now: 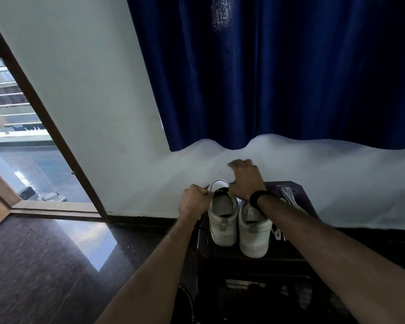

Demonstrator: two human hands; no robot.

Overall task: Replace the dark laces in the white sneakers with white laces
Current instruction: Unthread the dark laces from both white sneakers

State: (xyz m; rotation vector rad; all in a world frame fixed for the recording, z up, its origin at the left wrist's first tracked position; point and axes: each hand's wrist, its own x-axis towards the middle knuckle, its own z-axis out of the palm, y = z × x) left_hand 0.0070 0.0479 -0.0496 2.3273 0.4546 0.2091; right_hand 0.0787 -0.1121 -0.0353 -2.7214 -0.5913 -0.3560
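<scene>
Two white sneakers stand side by side on a dark stand [250, 259], heels toward me: the left sneaker [222, 220] and the right sneaker [254, 232]. A dark lace [221, 191] crosses the left sneaker's tongue area. My left hand [195, 199] pinches the lace's left end with curled fingers. My right hand [246, 180], a dark band on its wrist, pinches the lace's right side, hiding the right sneaker's front. White laces [290, 197] lie bundled on the stand behind my right forearm, one end hanging at the right sneaker's side.
A white wall and a blue curtain [278, 73] rise right behind the stand. Dark polished floor [45, 265] spreads to the left, up to an open doorway [26, 146] with a brown frame. Dark items sit on a lower shelf under the sneakers.
</scene>
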